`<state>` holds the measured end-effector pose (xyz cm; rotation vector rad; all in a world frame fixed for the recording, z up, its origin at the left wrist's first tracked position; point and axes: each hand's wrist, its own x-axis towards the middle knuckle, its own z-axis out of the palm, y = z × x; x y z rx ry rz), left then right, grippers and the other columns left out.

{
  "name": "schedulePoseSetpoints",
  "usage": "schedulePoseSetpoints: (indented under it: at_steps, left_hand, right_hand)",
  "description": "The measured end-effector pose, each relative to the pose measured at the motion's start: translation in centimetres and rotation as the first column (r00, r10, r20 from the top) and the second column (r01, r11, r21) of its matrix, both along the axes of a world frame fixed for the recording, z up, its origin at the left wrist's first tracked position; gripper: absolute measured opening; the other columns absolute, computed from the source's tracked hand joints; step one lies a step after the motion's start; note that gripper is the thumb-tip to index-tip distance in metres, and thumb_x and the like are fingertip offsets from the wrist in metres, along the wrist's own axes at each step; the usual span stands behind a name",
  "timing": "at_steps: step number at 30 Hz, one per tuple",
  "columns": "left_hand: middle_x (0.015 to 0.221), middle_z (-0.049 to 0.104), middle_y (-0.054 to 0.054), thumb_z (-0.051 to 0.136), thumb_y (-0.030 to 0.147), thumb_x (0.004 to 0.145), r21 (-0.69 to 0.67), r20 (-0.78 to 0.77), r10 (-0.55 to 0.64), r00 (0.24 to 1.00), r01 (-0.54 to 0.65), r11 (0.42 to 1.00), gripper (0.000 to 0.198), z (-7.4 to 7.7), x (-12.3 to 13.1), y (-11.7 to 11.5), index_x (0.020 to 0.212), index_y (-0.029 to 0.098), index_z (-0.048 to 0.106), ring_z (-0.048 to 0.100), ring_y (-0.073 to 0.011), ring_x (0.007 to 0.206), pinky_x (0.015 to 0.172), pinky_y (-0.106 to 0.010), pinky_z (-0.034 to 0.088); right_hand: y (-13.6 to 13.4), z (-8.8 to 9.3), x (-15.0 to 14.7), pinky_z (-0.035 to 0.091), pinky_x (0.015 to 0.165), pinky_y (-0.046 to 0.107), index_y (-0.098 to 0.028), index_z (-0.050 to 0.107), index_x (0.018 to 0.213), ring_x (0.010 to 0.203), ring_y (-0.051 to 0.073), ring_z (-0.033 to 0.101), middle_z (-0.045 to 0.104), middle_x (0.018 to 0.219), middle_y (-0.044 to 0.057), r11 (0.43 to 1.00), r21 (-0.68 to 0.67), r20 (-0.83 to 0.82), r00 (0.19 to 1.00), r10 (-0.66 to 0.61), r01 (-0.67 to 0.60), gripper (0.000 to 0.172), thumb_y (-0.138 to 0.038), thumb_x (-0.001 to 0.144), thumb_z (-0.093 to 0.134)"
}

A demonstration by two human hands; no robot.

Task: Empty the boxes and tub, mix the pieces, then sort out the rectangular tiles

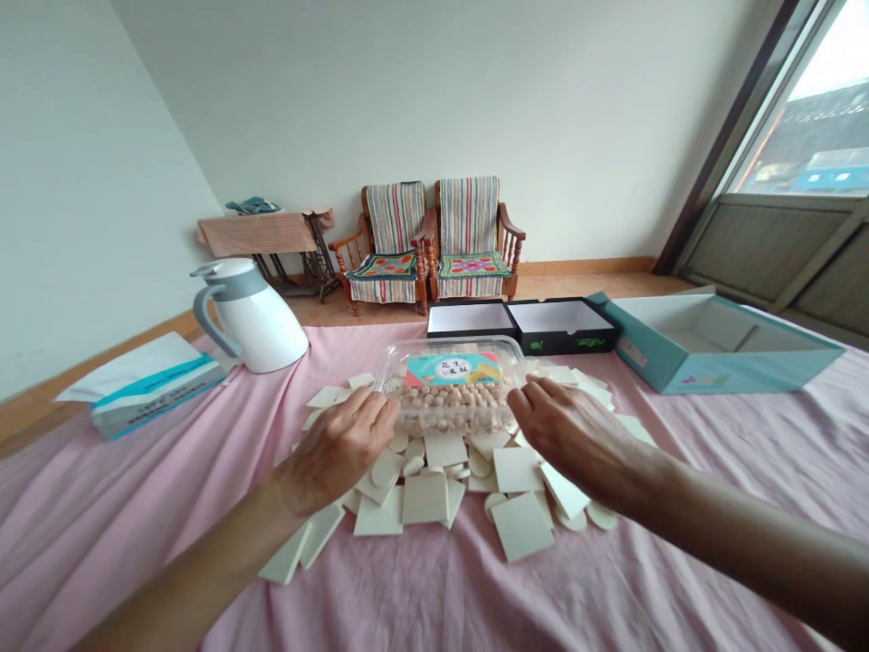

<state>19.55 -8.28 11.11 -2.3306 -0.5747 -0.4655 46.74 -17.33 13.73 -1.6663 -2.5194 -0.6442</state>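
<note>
A clear plastic food box (452, 421) with a colourful label holds many small round tan snack pieces. It is held above a spread of pale square tiles (424, 500) and round discs (386, 468) on the pink cloth. My left hand (359, 430) is closed on the box's left edge, fingers curled. At the opposite edge my right hand (547, 412) grips in the same way. Both thumbs are mostly hidden. The lid looks closed, though its rim is partly covered by my hands.
A white and grey jug (262, 317) stands at the left behind a tissue pack (159, 389). Two black trays with white insides (472, 319) and a light blue box (712, 371) sit at the back right. Two wooden chairs (468, 231) are by the wall.
</note>
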Motion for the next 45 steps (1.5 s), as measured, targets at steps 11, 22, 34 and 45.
schedulePoseSetpoints:
  at_steps: [11, 22, 34, 45]
  left_hand:
    - [0.071, 0.052, -0.002, 0.049, 0.0, 0.081, -0.08, -0.032, -0.04, 0.999, 0.037, 0.996, 0.021, 1.4, 0.0, 0.8, 0.072, 0.019, 0.05, 0.049, -0.0197, 0.068, 0.057, -0.032, 0.036]
    - [0.074, 0.052, -0.003, 0.046, 0.002, 0.085, -0.131, -0.096, -0.049, 0.994, 0.036, 0.991, 0.021, 1.4, -0.3, 0.0, 0.073, 0.019, 0.05, 0.049, -0.021, 0.072, 0.06, -0.032, 0.039]
    - [0.071, 0.054, 0.0, 0.049, 0.006, 0.084, -0.133, 0.038, -0.034, 0.999, 0.039, 0.99, 0.018, 1.3, -0.1, 1.0, 0.071, 0.019, 0.049, 0.049, -0.0166, 0.069, 0.058, -0.031, 0.034]
    - [0.071, 0.052, -0.001, 0.049, 0.003, 0.083, -0.093, -0.043, -0.055, 0.998, 0.051, 0.994, 0.019, 0.6, -0.6, 0.8, 0.073, 0.019, 0.051, 0.049, -0.0187, 0.07, 0.061, -0.032, 0.037]
  right_hand:
    - [0.6, 0.2, 1.4, 0.028, 0.058, 0.03, -0.017, 0.056, 0.073, 0.064, 0.015, 0.048, 0.059, 0.071, 0.003, 0.99, -0.01, -0.038, 0.989, 0.14, -0.14, 0.015, -0.009, 0.086, 0.055]
    - [0.2, 0.5, -0.1, 0.027, 0.052, 0.029, -0.016, 0.06, 0.076, 0.063, 0.017, 0.055, 0.063, 0.071, 0.007, 1.0, 0.001, 0.024, 0.999, 0.025, -0.025, 0.02, -0.021, 0.091, 0.048]
    - [0.7, 0.3, -2.3, 0.036, 0.046, 0.026, -0.014, 0.062, 0.075, 0.057, 0.019, 0.059, 0.064, 0.069, 0.008, 0.999, -0.032, 0.175, 0.985, -0.005, 0.011, 0.014, -0.006, 0.083, 0.053]
    - [-0.3, -0.4, -2.7, 0.044, 0.054, 0.03, -0.015, 0.058, 0.09, 0.073, 0.023, 0.06, 0.061, 0.088, 0.011, 0.971, -0.025, -0.019, 0.971, -0.239, 0.239, 0.018, -0.003, 0.083, 0.047]
